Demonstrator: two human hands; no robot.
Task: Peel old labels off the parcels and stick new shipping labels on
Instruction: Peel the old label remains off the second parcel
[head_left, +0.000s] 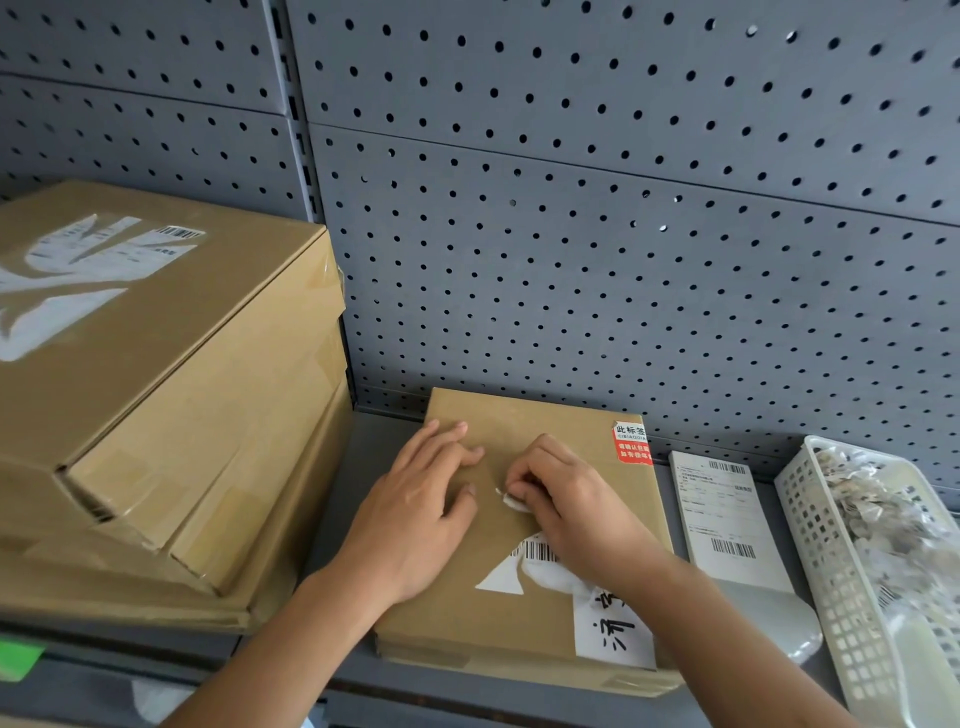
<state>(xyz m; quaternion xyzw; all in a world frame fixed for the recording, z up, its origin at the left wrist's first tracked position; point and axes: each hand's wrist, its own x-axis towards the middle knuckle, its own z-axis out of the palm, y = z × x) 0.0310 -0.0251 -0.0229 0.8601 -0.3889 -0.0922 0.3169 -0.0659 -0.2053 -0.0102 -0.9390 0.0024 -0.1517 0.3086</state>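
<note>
- Parcel (540, 415): flat brown cardboard box, lies flat on grey metal shelf (353, 499), centre of view. Long axis runs front-to-back; far short end close to pegboard (623, 234) back wall.
- Old label (540, 569) on parcel top, near-right part: white, half torn away, ragged edges, barcode strip showing.
- L grip (421, 504): palm down, fingers straight, pressing on parcel top, left of torn patch.
- R grip (566, 499): thumb + fingertips pinching a small white label scrap (511, 501) at mid-top of parcel.
- Red/white sticker (631, 442) at far-right corner; white sticker w/ big black characters (613, 629) at near-right edge.
- Fresh label sheet (727, 519) w/ barcodes, flat on shelf just right of parcel.
- White perforated plastic basket (831, 597) far right, holds crumpled scraps (872, 509).
- Left: stack of bigger boxes (182, 389), cardboard, taped; top one has torn label remains.
- Pegboard: grey metal, rows of round holes.
</note>
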